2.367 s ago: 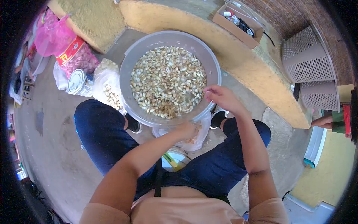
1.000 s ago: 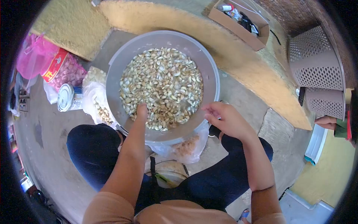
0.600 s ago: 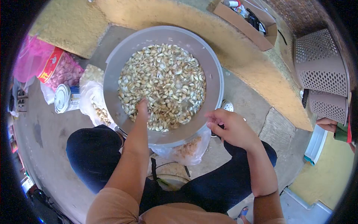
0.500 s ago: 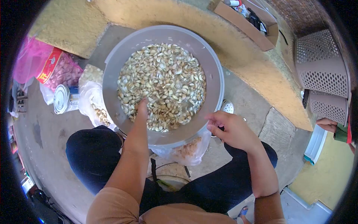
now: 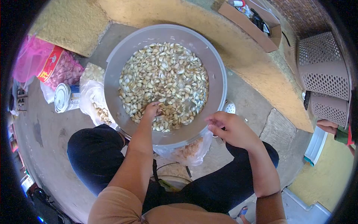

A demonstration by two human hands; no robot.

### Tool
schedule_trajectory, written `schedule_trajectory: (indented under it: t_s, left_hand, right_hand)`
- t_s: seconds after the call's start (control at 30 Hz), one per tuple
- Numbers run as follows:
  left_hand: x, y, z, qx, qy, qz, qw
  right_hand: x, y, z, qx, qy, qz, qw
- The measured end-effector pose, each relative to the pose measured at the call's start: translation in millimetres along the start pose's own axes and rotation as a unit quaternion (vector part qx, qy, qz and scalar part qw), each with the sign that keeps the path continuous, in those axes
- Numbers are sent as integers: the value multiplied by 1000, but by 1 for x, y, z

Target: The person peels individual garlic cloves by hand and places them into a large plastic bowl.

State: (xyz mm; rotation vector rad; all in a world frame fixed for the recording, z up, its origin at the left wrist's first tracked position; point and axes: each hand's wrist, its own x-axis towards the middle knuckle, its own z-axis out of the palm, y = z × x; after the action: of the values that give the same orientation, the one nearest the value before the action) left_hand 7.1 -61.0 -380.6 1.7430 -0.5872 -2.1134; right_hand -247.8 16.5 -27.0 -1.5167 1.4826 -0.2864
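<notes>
A large grey tub point(image 5: 220, 74) holds a mass of pale garlic cloves point(image 5: 164, 71) in water. My left hand point(image 5: 151, 110) is among the cloves near the tub's lower middle, its fingers bent round some of them; the fingertips are partly hidden. Beyond the tub's near right rim, my right hand point(image 5: 230, 128) hovers over my knee, fingers loosely curled and thumb apart, with nothing in it. Under the near rim sits a clear plastic bag point(image 5: 197, 151) with brownish scraps. To the left, a white plastic bag point(image 5: 89, 95) contains more cloves.
A metal can point(image 5: 62, 98) and a pink mesh sack point(image 5: 63, 69) stand at the left. A yellow ledge point(image 5: 253, 72) curves behind the tub, bearing a cardboard box point(image 5: 253, 30). Perforated grey baskets point(image 5: 324, 74) are at the right, near another person's hand point(image 5: 327, 126).
My left hand has moved right and come up, so more of it shows above the cloves. My right hand stays nearly still. The view has shifted slightly.
</notes>
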Motion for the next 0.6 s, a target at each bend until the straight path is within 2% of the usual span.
schedule_trajectory:
  t_s: [0.1,0.27,0.4,0.5,0.53,0.6]
  left_hand:
    - [-11,5,-2,-68,-36,3,997]
    - [-26,9,-4,-196,-144,7,970]
    - [-58,24,17,-373,-218,4,902]
    - [-93,35,37,-371,-289,53,881]
    - [-109,42,45,-369,-314,33,874]
    - [-138,49,57,-353,-311,36,882]
  right_hand:
    - [0,-6,-4,27,-15,49,998]
    - [0,-5,0,32,-9,54,998]
    - [5,14,12,-2,-5,13,1000]
    - [7,13,23,-24,6,25,999]
    - [9,13,27,-25,13,23,999]
    - [12,15,36,-26,26,21,999]
